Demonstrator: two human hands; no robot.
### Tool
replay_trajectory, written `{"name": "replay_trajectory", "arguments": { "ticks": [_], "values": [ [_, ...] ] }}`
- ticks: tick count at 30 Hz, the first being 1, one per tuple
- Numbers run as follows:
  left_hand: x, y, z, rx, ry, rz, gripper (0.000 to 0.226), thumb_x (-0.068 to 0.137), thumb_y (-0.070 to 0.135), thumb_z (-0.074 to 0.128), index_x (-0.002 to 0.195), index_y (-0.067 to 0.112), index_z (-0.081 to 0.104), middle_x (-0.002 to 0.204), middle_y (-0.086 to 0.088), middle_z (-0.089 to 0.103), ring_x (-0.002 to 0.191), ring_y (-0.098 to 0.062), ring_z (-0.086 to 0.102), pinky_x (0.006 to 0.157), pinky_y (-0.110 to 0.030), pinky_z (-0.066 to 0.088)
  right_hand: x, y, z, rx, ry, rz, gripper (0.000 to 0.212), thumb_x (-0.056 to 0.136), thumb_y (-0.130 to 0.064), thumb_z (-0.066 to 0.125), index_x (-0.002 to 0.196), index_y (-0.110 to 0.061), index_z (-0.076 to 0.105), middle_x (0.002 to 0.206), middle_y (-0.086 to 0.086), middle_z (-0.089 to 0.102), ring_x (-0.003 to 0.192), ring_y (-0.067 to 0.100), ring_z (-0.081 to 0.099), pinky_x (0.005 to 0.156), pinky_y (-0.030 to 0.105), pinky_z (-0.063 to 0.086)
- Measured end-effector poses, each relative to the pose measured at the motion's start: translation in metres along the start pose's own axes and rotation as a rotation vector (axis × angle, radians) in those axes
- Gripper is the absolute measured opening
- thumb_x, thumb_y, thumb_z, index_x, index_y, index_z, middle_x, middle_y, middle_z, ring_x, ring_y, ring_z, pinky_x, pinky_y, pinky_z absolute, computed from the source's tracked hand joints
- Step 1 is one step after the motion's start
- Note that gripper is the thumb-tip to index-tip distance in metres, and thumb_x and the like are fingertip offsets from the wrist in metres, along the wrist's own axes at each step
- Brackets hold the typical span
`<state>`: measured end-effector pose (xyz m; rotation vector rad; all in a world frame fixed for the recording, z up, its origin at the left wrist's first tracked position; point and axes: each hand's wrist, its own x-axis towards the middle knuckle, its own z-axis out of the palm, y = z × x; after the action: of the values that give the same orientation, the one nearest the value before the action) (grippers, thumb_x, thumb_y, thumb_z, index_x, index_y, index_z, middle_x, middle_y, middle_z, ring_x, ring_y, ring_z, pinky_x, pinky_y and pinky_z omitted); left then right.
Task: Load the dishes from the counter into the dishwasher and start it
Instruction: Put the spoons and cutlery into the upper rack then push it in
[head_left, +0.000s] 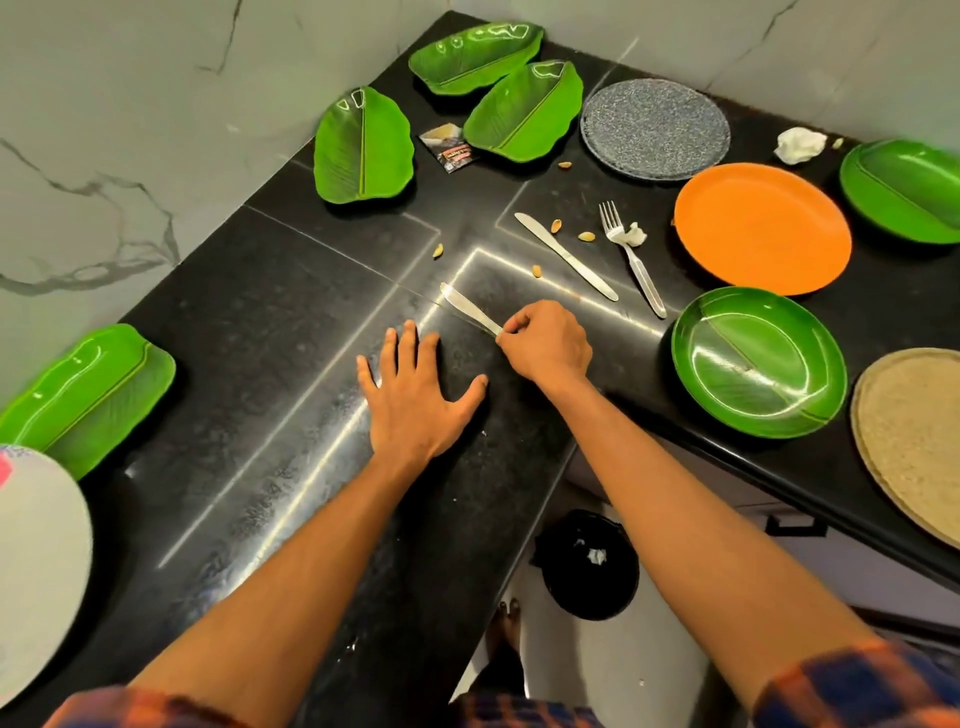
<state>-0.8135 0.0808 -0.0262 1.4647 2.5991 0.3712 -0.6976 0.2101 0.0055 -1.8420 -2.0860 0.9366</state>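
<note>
Two knives lie on the black counter: my right hand pinches the handle of the near knife, blade flat on the stone, while the other knife rests beside a fork (tissue snagged on its prongs). My left hand lies flat, fingers spread, holding nothing.

Silver knife on black counter; handle pinched in right hand

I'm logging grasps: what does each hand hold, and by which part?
The right hand pinches the silver metal table knife by its handle end. The left hand lies flat on the black counter, holding nothing.
</note>
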Motion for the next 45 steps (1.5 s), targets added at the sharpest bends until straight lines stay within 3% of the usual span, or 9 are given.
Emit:
{"name": "replay_trajectory", "arguments": {
  "ticks": [7,14,23,28,31,36,39,42,45],
  "values": [
    [-0.002,-0.001,0.001,-0.020,0.022,0.006,0.075,0.084,0.080,0.038,0.140,0.030,0.038,0.164,0.000,0.020,0.154,-0.022,0.008,0.121,-0.061,0.001,-0.004,-0.002,-0.005,0.010,-0.025,0.017,0.024,0.077,-0.044,0.083,0.095,-0.030,0.074,0.097,-0.009,0.071,0.093,0.017,0.064,0.072,0.030,0.045],
    [-0.002,-0.001,0.002,-0.032,0.022,0.011,0.076,0.084,0.080,0.038,0.140,0.030,0.039,0.164,0.000,0.020,0.154,-0.022,0.008,0.121,-0.061,0.001,0.001,-0.026,-0.013,-0.205,-0.151,0.006,0.028,0.085,-0.026,0.074,0.110,-0.016,0.066,0.112,0.006,0.067,0.108,0.032,0.064,0.073,0.035,0.044],
    [-0.002,-0.004,0.002,-0.015,0.012,0.017,0.080,0.084,0.082,0.035,0.143,0.029,0.037,0.164,-0.001,0.020,0.154,-0.023,0.008,0.120,-0.062,0.002,0.009,-0.026,-0.020,-0.343,-0.299,-0.083,0.007,0.090,-0.020,0.060,0.091,-0.013,0.059,0.083,0.006,0.056,0.085,0.032,0.057,0.071,0.035,0.047],
    [-0.002,-0.005,0.002,-0.035,0.019,0.018,0.078,0.084,0.082,0.037,0.140,0.029,0.039,0.164,-0.001,0.020,0.154,-0.023,0.008,0.120,-0.062,0.001,0.010,-0.006,-0.021,-0.180,-0.312,-0.116,0.009,0.090,-0.019,0.063,0.090,-0.023,0.070,0.101,0.001,0.071,0.096,0.026,0.066,0.084,0.040,0.058],
    [0.000,-0.007,0.003,-0.032,0.019,0.019,0.076,0.083,0.082,0.038,0.137,0.029,0.041,0.164,-0.001,0.022,0.153,-0.023,0.009,0.120,-0.062,0.002,-0.007,0.021,-0.032,0.020,-0.263,-0.159,0.015,0.090,-0.016,0.068,0.084,-0.030,0.067,0.078,-0.011,0.063,0.080,0.014,0.061,0.074,0.032,0.049],
    [0.001,-0.009,0.005,-0.041,0.047,0.015,0.076,0.083,0.076,0.046,0.138,0.024,0.044,0.162,-0.004,0.027,0.152,-0.026,0.014,0.118,-0.063,0.004,-0.067,0.092,-0.060,0.374,-0.117,-0.154,0.034,0.089,-0.003,0.067,0.121,-0.017,0.069,0.068,-0.010,0.059,0.056,-0.001,0.051,0.064,0.020,0.042],
    [-0.001,-0.008,0.005,-0.036,0.063,0.034,0.068,0.087,0.069,0.052,0.134,0.020,0.049,0.158,-0.009,0.034,0.150,-0.031,0.020,0.116,-0.066,0.007,-0.123,0.145,-0.083,0.462,-0.063,-0.079,0.035,0.093,0.001,0.064,0.125,-0.010,0.069,0.070,-0.009,0.058,0.054,-0.002,0.046,0.058,0.016,0.040],
    [-0.013,-0.005,0.000,-0.040,0.147,0.101,0.044,0.089,0.056,0.056,0.113,0.020,0.062,0.134,-0.014,0.056,0.130,-0.036,0.047,0.108,-0.066,0.029,-0.179,0.207,-0.098,0.515,-0.054,0.028,0.030,0.096,0.001,0.061,0.122,-0.011,0.069,0.073,-0.011,0.064,0.061,-0.002,0.054,0.060,0.019,0.048],
    [-0.047,0.025,0.000,-0.063,0.204,0.243,0.031,0.088,0.042,0.056,0.104,0.018,0.067,0.105,-0.017,0.066,0.100,-0.041,0.060,0.087,-0.054,0.045,-0.242,0.281,-0.104,0.600,0.019,0.167,0.027,0.097,0.004,0.059,0.118,-0.010,0.068,0.077,0.002,0.066,0.063,0.001,0.061,0.058,0.020,0.052]
  ]
}}
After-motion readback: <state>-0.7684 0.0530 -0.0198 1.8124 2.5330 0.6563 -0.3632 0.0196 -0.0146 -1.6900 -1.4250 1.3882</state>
